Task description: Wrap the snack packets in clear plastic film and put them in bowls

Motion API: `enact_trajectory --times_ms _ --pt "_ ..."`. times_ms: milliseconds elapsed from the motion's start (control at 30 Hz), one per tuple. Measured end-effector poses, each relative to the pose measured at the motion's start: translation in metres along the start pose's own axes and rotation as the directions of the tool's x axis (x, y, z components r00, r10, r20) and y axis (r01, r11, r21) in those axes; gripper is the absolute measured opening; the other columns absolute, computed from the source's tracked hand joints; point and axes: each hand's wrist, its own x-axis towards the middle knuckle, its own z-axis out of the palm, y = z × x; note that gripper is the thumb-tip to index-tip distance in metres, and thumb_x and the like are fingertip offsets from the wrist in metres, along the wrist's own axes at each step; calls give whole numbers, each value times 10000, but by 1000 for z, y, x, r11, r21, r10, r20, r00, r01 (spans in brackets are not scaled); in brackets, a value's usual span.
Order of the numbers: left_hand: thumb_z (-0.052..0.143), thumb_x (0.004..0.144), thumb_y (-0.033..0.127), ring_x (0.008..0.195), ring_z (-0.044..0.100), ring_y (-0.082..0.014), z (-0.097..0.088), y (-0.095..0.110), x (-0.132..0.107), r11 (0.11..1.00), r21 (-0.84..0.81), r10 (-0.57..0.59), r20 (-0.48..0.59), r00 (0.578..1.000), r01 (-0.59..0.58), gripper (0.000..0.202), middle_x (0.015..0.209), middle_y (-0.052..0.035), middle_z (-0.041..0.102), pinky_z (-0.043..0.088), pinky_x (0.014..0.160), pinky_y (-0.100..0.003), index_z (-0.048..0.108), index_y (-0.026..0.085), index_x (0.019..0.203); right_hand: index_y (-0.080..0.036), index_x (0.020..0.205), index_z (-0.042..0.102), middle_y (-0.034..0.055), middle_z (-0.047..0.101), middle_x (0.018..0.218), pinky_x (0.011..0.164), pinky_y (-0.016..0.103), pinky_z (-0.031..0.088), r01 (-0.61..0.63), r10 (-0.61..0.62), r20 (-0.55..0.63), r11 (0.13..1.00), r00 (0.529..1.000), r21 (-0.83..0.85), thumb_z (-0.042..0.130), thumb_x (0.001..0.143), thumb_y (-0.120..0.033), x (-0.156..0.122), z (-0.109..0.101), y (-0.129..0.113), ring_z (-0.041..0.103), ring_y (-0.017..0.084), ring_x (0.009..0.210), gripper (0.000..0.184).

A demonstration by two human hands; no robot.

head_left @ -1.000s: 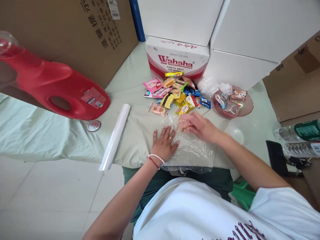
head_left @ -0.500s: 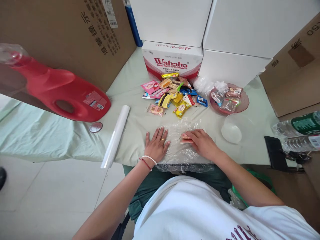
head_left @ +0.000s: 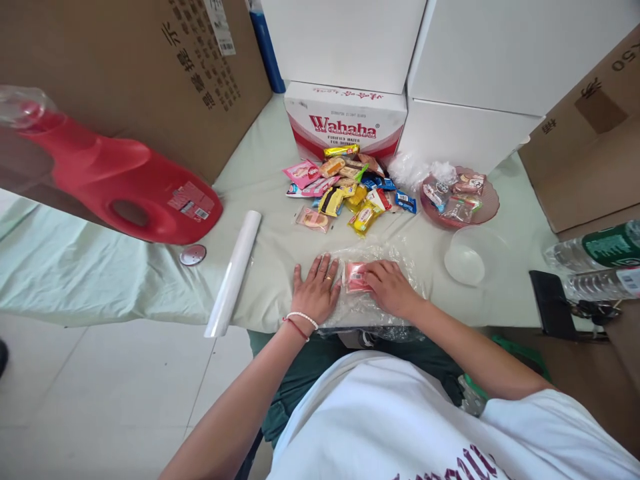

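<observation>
A sheet of clear plastic wrap is spread on the cloth-covered table and hangs over its front edge. On it lies a pink snack packet with a barcode label facing up. My right hand has its fingers closed over the packet's right side. Flat on the left part of the wrap, my left hand rests with fingers spread, close to the packet but apart from it. To the left of that hand lies a white roll of plastic film.
Behind the wrap is a pile of wrapped snacks by a Wahaha box. A pink bowl of packets and a clear bowl stand right. At left are a red jug and a round lid; bottles lie far right.
My right hand has moved left and laid the pink packet flat on the wrap, label side up. My left hand has stayed nearly in place.
</observation>
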Motion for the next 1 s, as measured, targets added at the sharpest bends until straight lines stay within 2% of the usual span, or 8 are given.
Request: enact_trajectory --times_ms 67,133,300,467,667,800,900,1000 --pt "256 1071 386 1596 292 -289 0 0 0 1000 -13 -3 0 1000 3 589 1709 -100 314 97 1270 -691 347 264 1639 -203 1199 668 140 629 1319 1071 535 399 66 -69 33 994 997 87 670 947 -340 -5 -5 4 494 326 1236 287" --pt "232 1075 377 1599 287 -284 0 0 1 1000 -18 -5 0 1000 5 587 1710 -96 313 93 1270 -691 349 262 1639 -205 1226 655 141 610 1330 1092 532 394 58 -63 23 985 998 161 687 936 -421 -5 -12 8 484 324 1255 363" --pt "230 1073 379 1598 287 -284 -1 1 1 1000 -11 -13 8 1000 13 592 1712 -98 307 84 1266 -700 348 253 1639 -179 1384 594 163 597 1346 1067 521 418 -124 115 75 982 991 140 686 929 -285 11 -9 7 470 334 1239 476" --pt "233 1072 384 1598 288 -278 -2 2 1 1000 -8 -18 7 1000 18 592 1714 -89 301 99 1273 -682 340 264 1642 -195 1375 622 157 606 1243 1005 496 455 -107 100 52 983 994 146 689 916 -214 13 -1 -1 483 323 1174 464" --pt "244 1073 382 1590 306 -289 -2 -1 2 999 -29 -18 11 1000 18 591 1706 -97 324 102 1266 -697 324 267 1647 -226 1436 587 156 596 1300 1188 619 304 -23 21 30 996 999 90 696 943 -321 -4 14 4 473 326 1303 514" --pt "261 1076 418 1580 330 -294 -1 -4 2 997 -60 -38 -6 999 38 589 1727 -108 268 148 1268 -675 344 274 1642 -241 1550 467 180 505 1525 1239 683 216 3 -5 23 994 1000 108 635 982 -484 -18 15 10 378 355 1470 640" --pt "322 1062 404 1604 272 -319 -2 -10 -2 994 -90 -61 -76 995 54 576 1744 -119 217 221 1267 -634 425 253 1607 -219 1629 313 209 386 1630 1243 671 259 32 -29 -14 979 999 202 555 1009 -554 -37 3 11 345 350 1522 745" --pt "398 1007 270 1614 247 -292 -7 -23 -14 991 -106 63 -132 989 -77 534 1690 -85 380 188 1301 -598 551 275 1518 -221 1650 258 224 438 1587 1200 616 390 62 -43 -72 953 997 296 578 988 -584 -71 -7 11 415 344 1487 819"
